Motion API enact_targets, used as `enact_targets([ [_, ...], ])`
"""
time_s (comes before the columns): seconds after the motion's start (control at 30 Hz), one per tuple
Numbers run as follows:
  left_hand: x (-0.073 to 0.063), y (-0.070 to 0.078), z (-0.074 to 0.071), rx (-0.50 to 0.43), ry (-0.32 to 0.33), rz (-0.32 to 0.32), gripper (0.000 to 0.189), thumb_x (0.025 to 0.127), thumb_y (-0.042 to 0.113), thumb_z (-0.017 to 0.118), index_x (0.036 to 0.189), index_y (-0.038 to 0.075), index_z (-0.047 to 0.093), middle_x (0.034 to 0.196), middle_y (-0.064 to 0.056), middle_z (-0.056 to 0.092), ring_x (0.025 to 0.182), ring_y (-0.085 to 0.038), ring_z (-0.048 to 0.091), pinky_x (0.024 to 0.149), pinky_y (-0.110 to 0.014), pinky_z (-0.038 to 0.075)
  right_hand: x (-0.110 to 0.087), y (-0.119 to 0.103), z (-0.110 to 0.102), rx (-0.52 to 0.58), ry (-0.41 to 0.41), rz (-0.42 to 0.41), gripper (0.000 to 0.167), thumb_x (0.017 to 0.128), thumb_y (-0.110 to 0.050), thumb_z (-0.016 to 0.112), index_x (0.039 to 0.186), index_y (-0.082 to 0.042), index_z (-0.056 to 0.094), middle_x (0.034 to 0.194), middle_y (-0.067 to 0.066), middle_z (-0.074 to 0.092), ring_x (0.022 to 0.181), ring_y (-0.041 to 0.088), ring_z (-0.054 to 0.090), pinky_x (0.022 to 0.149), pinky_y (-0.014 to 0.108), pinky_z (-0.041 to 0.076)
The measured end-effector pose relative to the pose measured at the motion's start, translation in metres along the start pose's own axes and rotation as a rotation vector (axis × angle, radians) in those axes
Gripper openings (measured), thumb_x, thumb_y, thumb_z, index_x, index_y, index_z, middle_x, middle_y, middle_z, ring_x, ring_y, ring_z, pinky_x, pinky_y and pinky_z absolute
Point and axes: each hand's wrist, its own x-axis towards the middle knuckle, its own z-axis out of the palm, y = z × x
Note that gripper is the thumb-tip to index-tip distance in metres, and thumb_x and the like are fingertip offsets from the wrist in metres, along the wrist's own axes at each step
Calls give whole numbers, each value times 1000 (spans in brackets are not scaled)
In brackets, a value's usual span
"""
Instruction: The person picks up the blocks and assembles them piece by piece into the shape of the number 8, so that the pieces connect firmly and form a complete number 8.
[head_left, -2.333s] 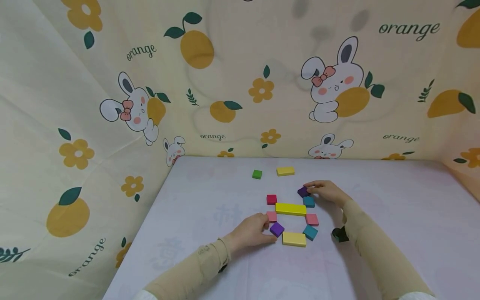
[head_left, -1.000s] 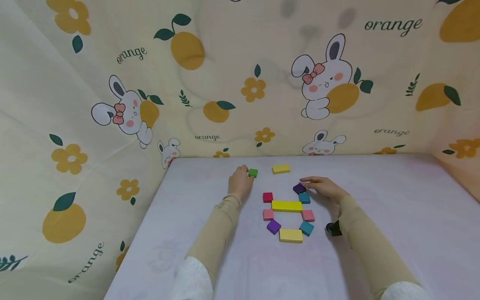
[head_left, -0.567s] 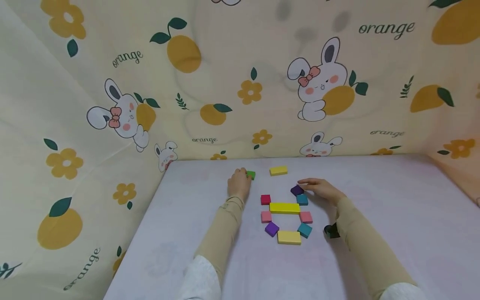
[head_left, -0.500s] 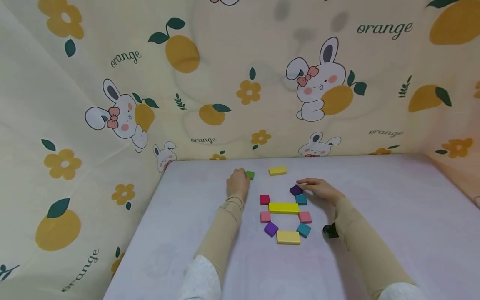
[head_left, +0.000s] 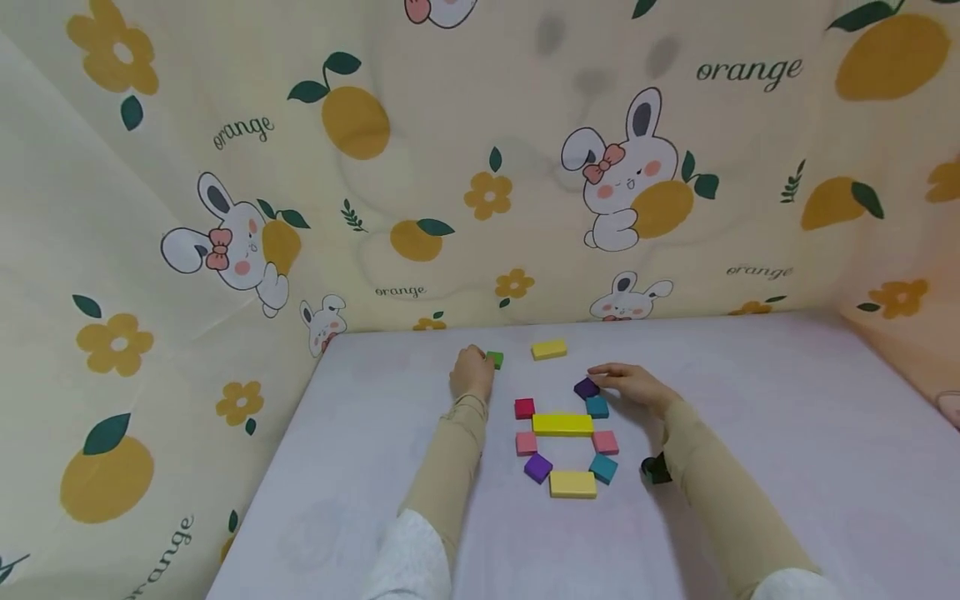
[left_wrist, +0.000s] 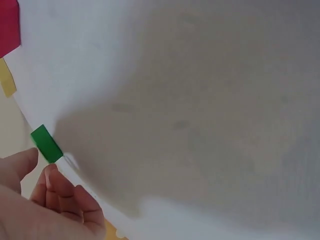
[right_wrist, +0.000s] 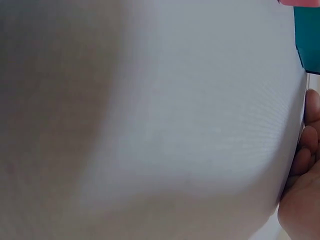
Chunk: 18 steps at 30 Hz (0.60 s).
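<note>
At the back of the table my left hand pinches the edge of a small green block. In the left wrist view, the thumb and curled fingers meet at the near end of the green block. My right hand rests beside a dark purple block, its fingers loosely extended and the fingertips right at the block's edge. That purple block lies tilted against a teal block. Only some curled fingers of the right hand show in the right wrist view.
Before the hands lie a long yellow block, a red block, two pink blocks, a violet block, a second teal block and a pale yellow block. Another yellow block lies near the patterned backdrop.
My left hand has left the violet block at the front and gone to the green block at the back. The right hand stays by the dark purple block, its fingers looser.
</note>
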Motion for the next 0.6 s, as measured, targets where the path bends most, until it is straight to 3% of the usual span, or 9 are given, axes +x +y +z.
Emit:
enact_targets([
  [0.27,-5,-12,7,-130,-46,-85,19,89,24,59,99,9,63,100,-7,66,90,-24,62,78,-40,48,-1,6,11,-1,-6,8,48,95,-38,49,137,-15,46,147,17,35,135,39,27,109,63,16],
  [0.47,-12,0,-3,-312,-96,-92,17,82,19,68,92,5,65,96,-11,68,88,-23,61,75,-33,48,-3,-1,5,-24,2,9,48,95,-39,47,138,-15,45,148,17,34,135,40,25,109,63,16],
  [0.6,-13,7,-4,-366,-149,-102,15,78,16,71,86,3,68,94,-10,69,89,-20,60,77,-29,48,-4,-6,1,-38,0,15,49,95,-40,47,138,-16,44,149,17,33,135,40,24,109,63,16],
])
